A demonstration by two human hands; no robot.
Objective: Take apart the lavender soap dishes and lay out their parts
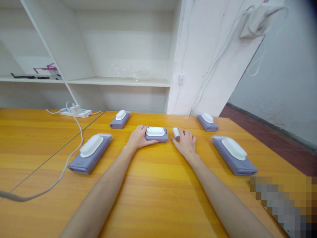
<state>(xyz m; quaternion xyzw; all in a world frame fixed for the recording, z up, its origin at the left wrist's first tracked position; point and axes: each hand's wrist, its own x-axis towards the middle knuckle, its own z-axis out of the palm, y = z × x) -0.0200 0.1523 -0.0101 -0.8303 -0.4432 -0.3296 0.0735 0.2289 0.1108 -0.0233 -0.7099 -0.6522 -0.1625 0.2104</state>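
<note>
A purple device with a white bristled top (156, 133) lies at the middle of the orange table (153, 185). My left hand (137, 138) grips its left end, thumb along the near side. My right hand (186, 142) rests flat on the table to the right of it, fingers spread. A small white and purple piece (176, 133) lies at that hand's fingertips, touching or nearly touching them.
Two larger purple devices with white tops lie at near left (90, 153) and near right (233, 154); two smaller ones sit at far left (120, 119) and far right (207, 122). A white power strip (75, 112) and its cable (64, 165) cross the left side. Shelves stand behind.
</note>
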